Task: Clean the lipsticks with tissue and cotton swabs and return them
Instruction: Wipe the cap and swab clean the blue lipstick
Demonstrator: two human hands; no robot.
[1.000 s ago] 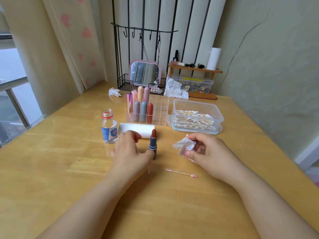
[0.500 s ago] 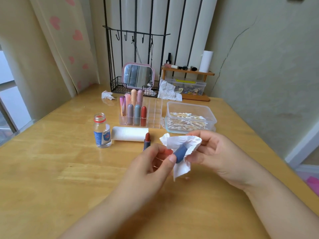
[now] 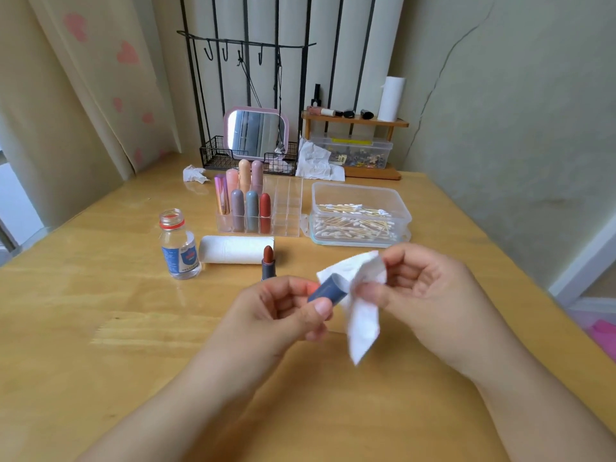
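My left hand (image 3: pixel 283 311) pinches a dark blue lipstick cap (image 3: pixel 326 291) above the table. One end of the cap is wrapped in a white tissue (image 3: pixel 360 295), which my right hand (image 3: pixel 423 295) grips. The uncapped lipstick (image 3: pixel 267 262), with a brown-red bullet and a blue base, stands upright on the table just behind my left hand. A clear organizer (image 3: pixel 286 211) further back holds several capped lipsticks (image 3: pixel 251 208) on its left side.
A tissue roll (image 3: pixel 233 250) lies beside a small open bottle (image 3: pixel 178 248). A clear box of cotton swabs (image 3: pixel 356 218) sits right of the organizer. A mirror (image 3: pixel 256 133), wire rack, crumpled tissues (image 3: pixel 193 173) and a wooden shelf (image 3: pixel 356 121) line the back edge.
My left hand let go of the standing lipstick and picked up its blue cap. Both hands rose from the table and my right hand wrapped the tissue round the cap's end.
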